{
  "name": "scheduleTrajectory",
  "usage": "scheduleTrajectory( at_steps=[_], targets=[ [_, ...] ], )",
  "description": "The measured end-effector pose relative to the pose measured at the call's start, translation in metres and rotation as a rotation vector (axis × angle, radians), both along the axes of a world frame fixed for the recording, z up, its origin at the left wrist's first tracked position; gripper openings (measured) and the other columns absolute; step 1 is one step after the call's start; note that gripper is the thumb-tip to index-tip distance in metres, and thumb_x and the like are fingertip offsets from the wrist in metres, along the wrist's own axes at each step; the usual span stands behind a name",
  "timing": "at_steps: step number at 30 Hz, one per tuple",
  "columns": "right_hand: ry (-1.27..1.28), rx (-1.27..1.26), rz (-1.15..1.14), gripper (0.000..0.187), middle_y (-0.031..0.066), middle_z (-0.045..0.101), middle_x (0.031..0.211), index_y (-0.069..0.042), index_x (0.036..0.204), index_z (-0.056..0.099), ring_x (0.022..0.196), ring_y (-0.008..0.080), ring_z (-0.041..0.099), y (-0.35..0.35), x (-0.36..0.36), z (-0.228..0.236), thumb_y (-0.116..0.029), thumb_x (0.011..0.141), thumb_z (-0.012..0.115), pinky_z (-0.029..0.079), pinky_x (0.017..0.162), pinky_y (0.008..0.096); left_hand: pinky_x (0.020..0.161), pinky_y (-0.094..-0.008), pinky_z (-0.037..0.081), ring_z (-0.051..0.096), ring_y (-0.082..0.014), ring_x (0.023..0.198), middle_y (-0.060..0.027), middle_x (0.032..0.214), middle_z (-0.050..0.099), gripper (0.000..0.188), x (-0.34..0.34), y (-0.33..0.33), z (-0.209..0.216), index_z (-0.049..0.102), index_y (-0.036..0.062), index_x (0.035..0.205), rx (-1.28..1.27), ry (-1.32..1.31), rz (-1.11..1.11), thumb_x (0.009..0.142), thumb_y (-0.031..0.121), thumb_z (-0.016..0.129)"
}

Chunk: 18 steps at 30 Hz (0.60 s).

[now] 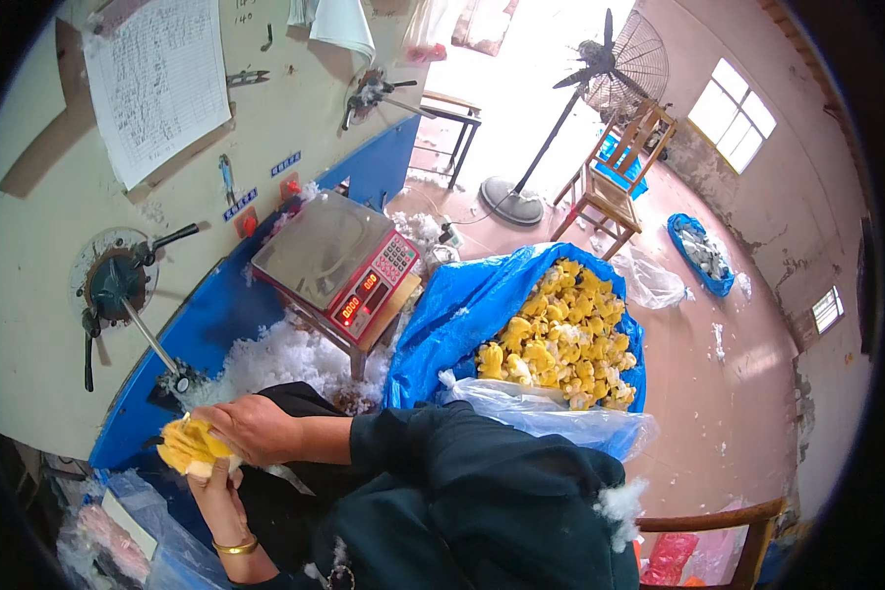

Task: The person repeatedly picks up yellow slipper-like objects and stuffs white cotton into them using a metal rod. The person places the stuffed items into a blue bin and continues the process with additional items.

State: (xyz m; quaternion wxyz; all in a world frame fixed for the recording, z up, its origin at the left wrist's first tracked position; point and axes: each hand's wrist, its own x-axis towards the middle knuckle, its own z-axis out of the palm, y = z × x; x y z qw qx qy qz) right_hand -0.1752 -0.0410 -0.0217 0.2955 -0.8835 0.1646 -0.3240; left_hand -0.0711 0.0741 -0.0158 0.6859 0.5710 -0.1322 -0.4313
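A small yellow plush piece [185,447] with a paler underside is held between both my hands at the lower left. My left hand [218,487], with a gold bangle at the wrist, grips it from below. From above, my right hand [258,430] closes around its upper side. Just above the plush, a metal nozzle [179,382] juts out of the machine's panel, at the end of a rod. Whether the plush touches that nozzle, I cannot tell. My fingertips are partly hidden by the fabric.
Loose white stuffing [275,364] lies under a digital scale [329,251] on a stand. To the right, a blue bag [442,320] holds several yellow plush pieces [560,339]. Farther back are a wooden chair [610,187], a standing fan [610,69] and another blue bag [700,254].
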Motion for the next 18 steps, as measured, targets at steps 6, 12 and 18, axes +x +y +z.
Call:
scheduleTrajectory(
  at_steps=[6,12,18],
  targets=[
    [0.121,0.171,0.015,0.039,0.0201,0.063,0.093,-0.001,0.12,0.046,0.082,0.0367,0.063,-0.011,-0.005,0.007,-0.026,0.091,0.056,0.052,0.072,0.041,0.066,-0.0228,0.047,0.058,-0.0134,0.081,-0.007,0.097,0.061,0.04,-0.004,0.004,-0.014,0.053,-0.0011,0.113,0.001,-0.293,-0.143,0.079,0.005,0.073],
    [0.1,0.214,0.095,0.061,0.0222,0.059,0.105,0.0,0.129,0.039,0.091,0.0384,0.062,0.001,-0.019,0.021,-0.036,0.087,0.064,0.051,0.078,0.0403,0.064,-0.0193,0.043,0.056,-0.0084,0.082,-0.0055,0.109,0.058,0.051,-0.015,-0.006,-0.028,0.047,0.0,0.123,-0.147,-0.458,0.054,0.081,0.014,0.074],
    [0.047,0.102,0.115,0.057,0.0186,0.055,0.103,-0.006,0.129,0.046,0.09,0.0366,0.06,-0.002,-0.022,0.024,-0.027,0.081,0.068,0.05,0.077,0.0406,0.079,-0.0259,0.05,0.059,-0.0162,0.097,-0.008,0.117,0.057,0.05,0.017,0.004,-0.043,0.043,0.0,0.129,-0.263,-0.003,-0.049,0.083,-0.001,0.065]
  ],
)
